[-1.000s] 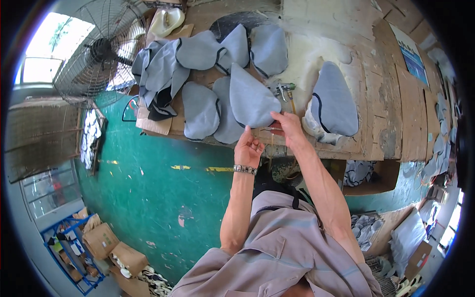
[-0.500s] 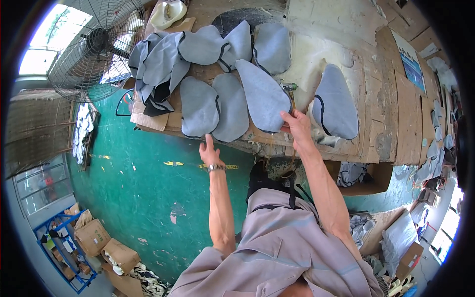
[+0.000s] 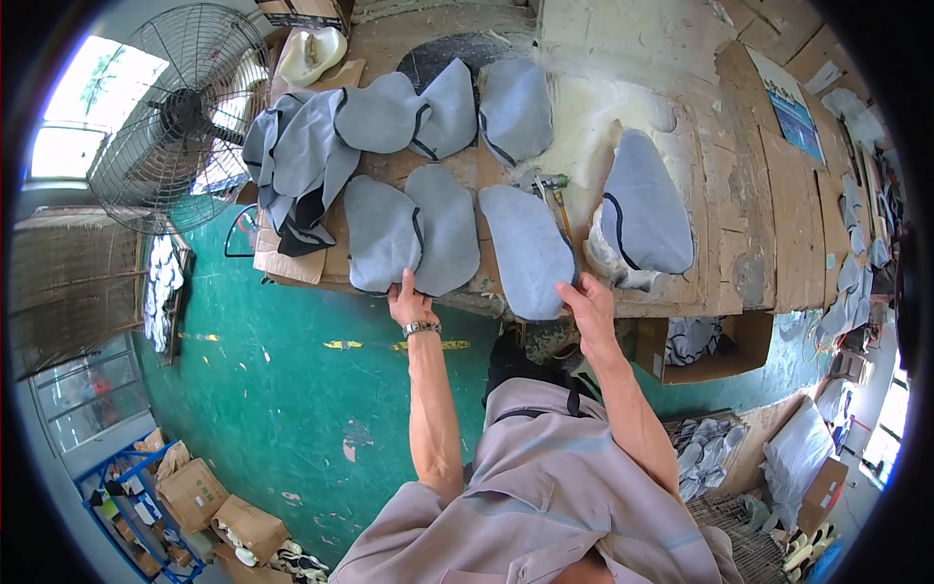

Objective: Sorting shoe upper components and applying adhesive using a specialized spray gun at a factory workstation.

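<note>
Fingers of the right hand (image 3: 587, 304) lie spread and flat on the near end of a grey fabric piece (image 3: 527, 248), pressing it down at the near edge of the wooden workbench (image 3: 769, 195); they pinch nothing. The left hand (image 3: 409, 304) reaches to the same near edge further left, thumb up and fingers curled onto the lower rim of another grey piece (image 3: 381, 234); whether it clamps the cloth or only touches it cannot be told. A watch sits on that wrist.

Between the two hands a third grey piece (image 3: 446, 226) overlaps the left one. Just behind the right-hand piece lies a small hand tool (image 3: 551, 187) with a thin shaft. To its right a grey piece with dark piping (image 3: 644, 206) sits raised over something white. Along the far edge lie three more grey pieces (image 3: 514, 105), and at the left corner a heap of grey and black fabric (image 3: 297, 165) hangs over cardboard. A big wire-caged fan (image 3: 180, 107) stands past the left end, above the green floor (image 3: 282, 389). An open cardboard box (image 3: 705, 346) sits under the near edge on the right.
</note>
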A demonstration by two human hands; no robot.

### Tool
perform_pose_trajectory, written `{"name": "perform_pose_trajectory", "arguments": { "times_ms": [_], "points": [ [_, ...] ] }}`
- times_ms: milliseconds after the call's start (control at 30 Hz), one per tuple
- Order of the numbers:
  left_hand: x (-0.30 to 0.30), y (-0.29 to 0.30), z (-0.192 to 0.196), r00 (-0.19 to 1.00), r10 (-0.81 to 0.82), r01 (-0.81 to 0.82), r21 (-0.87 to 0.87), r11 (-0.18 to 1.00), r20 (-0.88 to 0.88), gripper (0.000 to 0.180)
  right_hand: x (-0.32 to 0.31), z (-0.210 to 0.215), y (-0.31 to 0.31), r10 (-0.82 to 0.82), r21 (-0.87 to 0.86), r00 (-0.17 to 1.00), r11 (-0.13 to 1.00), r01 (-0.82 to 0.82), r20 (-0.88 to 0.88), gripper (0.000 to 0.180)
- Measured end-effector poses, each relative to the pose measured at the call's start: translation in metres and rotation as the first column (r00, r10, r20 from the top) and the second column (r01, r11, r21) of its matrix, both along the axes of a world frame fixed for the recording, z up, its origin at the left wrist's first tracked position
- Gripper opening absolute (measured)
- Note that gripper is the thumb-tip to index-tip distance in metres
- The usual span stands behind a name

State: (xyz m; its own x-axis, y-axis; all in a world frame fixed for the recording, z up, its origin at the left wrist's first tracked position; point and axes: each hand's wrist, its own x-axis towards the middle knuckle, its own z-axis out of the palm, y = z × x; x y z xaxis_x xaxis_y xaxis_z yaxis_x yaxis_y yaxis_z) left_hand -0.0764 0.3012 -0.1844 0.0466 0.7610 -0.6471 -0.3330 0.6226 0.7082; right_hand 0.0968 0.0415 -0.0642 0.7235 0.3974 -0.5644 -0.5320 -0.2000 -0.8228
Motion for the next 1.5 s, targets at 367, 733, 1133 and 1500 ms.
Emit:
{"name": "perform_pose_trajectory", "arguments": {
  "times_ms": [367,733,1133,1500],
  "points": [
    [0.018,-0.054,0.201,0.995,0.064,-0.087,0.367,0.926,0.075,0.050,-0.018,0.109,-0.028,-0.105,0.180,0.994,0.978,0.105,-0.009,0.020],
    [0.065,-0.058,0.297,0.980,-0.194,0.134,0.612,0.779,0.032,0.059,-0.022,0.186,-0.141,-0.249,0.326,0.955,0.900,0.290,-0.163,0.030],
    [0.152,-0.373,0.342,0.524,-0.842,0.540,0.715,0.444,0.127,0.042,-0.149,0.158,-0.427,-0.786,0.566,0.580,0.385,0.729,-0.213,0.030],
    [0.166,-0.719,0.234,-0.137,-0.988,0.884,0.458,-0.093,0.064,0.058,-0.328,0.105,-0.713,-1.000,0.324,0.001,-0.009,0.946,-0.030,0.032]
  ]
}}
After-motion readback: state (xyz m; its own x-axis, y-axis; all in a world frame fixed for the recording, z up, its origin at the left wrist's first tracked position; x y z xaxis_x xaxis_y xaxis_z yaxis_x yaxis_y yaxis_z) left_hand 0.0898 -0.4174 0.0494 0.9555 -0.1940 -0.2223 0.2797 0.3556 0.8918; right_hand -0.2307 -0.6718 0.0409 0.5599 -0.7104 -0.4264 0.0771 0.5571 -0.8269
